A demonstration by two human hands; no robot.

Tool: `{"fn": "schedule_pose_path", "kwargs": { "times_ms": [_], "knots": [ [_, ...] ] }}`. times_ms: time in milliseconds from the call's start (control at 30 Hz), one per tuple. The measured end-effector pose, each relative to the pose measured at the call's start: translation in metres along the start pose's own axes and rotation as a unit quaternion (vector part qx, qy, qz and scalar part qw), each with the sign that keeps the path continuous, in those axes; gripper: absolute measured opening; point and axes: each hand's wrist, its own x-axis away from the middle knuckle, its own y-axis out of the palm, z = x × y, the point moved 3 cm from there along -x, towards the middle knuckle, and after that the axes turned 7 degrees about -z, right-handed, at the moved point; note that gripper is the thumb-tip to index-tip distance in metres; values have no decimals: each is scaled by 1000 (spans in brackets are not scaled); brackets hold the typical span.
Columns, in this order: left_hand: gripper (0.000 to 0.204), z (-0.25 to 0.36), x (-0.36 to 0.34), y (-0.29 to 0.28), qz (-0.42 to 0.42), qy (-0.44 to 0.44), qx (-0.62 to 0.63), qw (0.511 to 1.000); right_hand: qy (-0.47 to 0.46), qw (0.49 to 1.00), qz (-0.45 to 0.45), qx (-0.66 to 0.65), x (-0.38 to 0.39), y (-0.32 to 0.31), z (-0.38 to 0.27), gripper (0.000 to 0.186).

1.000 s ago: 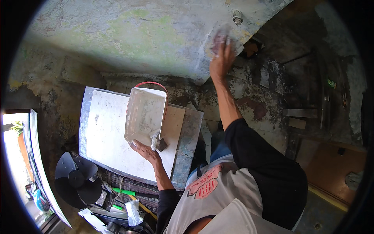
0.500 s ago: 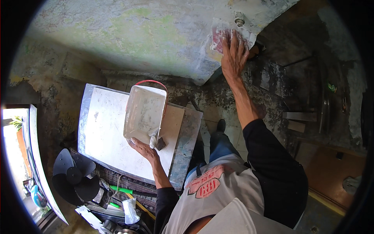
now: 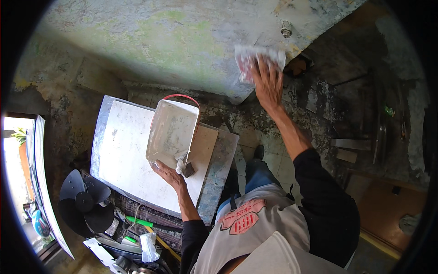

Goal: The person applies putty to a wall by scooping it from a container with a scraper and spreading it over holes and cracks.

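Pressed against the mottled wall (image 3: 137, 41), a crumpled white-and-red sheet or pad (image 3: 244, 59) is held under the spread fingers of my right hand (image 3: 269, 86), just below a metal fitting (image 3: 286, 28). My left hand (image 3: 169, 174) grips the lower-left edge of a pale plastic container (image 3: 171, 128) with a red handle. The container rests on white boards (image 3: 118, 141). A small dark block (image 3: 189, 170) with pale material beside it lies by the container's lower right corner.
A black fan blade (image 3: 84, 201) and a jumble of tools (image 3: 141, 246) lie at lower left, beside a bright opening (image 3: 13, 169). Below the wall is a stained tiled floor (image 3: 269, 160). A brown panel (image 3: 383, 203) is at right, with dim metal pieces (image 3: 351, 144) above it.
My right hand and the pad moved up and right, then down and left along the wall, below the fitting. My left hand stays on the container.
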Motion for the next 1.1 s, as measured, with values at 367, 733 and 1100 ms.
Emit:
{"fn": "schedule_pose_path", "kwargs": {
  "times_ms": [367,733,1100],
  "knots": [
    [72,-12,0,-10,-19,-6,13,1000,42,979,-140,-143,125,22,7,57],
    [77,-11,-4,9,-11,-10,46,999,45,983,112,136,-1,-90,155,49],
    [77,-22,-13,-2,46,52,-41,997,86,984,127,-87,42,-147,146,62]
  ]
}}
